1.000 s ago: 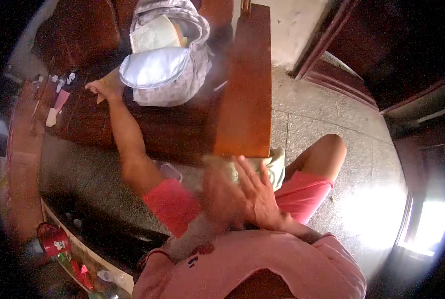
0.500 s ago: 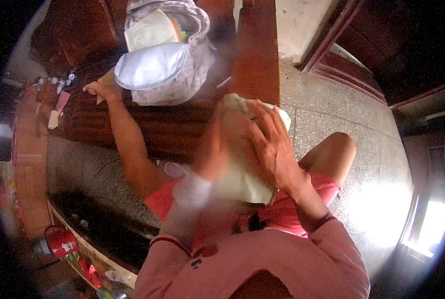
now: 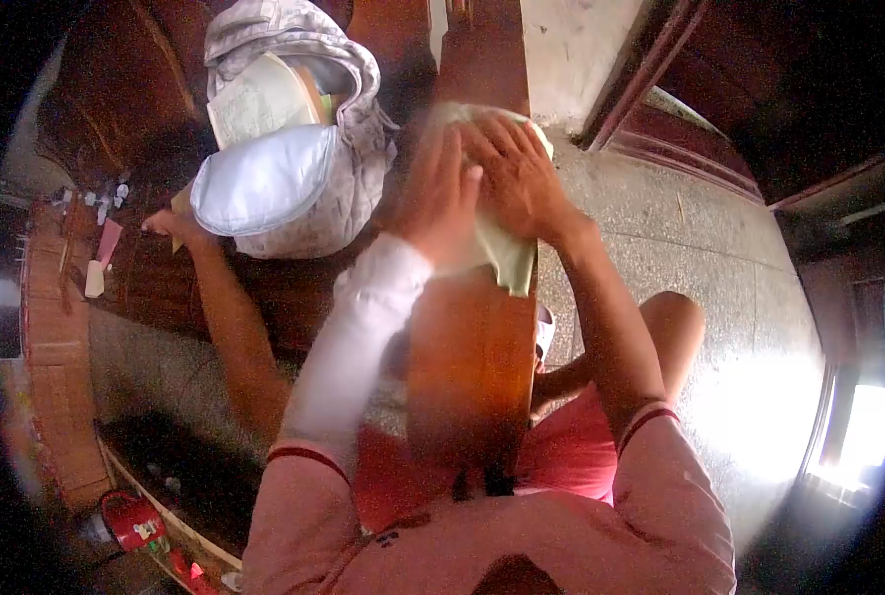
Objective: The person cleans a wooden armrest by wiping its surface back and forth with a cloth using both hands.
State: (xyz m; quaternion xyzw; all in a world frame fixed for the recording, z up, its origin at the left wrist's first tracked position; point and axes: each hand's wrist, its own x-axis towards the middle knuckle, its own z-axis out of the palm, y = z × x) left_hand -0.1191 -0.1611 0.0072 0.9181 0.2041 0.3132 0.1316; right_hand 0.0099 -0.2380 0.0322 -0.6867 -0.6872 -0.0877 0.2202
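Note:
A pale green cloth (image 3: 509,260) lies over a brown wooden plank (image 3: 467,357), its near corner hanging toward me. My right hand (image 3: 517,178) rests flat on the cloth with fingers stretched out. Close beside it, my left hand (image 3: 437,203) also lies flat on the cloth, fingers extended and a little smeared by motion. The two hands nearly touch at the thumbs. Part of the cloth is hidden under them. A white sleeve (image 3: 363,307) covers my left forearm.
To the left, a grey patterned backpack (image 3: 353,178) stands unzipped on the dark wooden seat, with papers (image 3: 259,104) inside. A bare limb (image 3: 229,317) extends along the left. A red container (image 3: 133,518) is at lower left; speckled floor (image 3: 680,228) lies to the right.
Both hands and the cloth have moved forward, away from my body. The cloth, earlier over my lap and the plank's near part, now lies farther along the plank, baring its near end.

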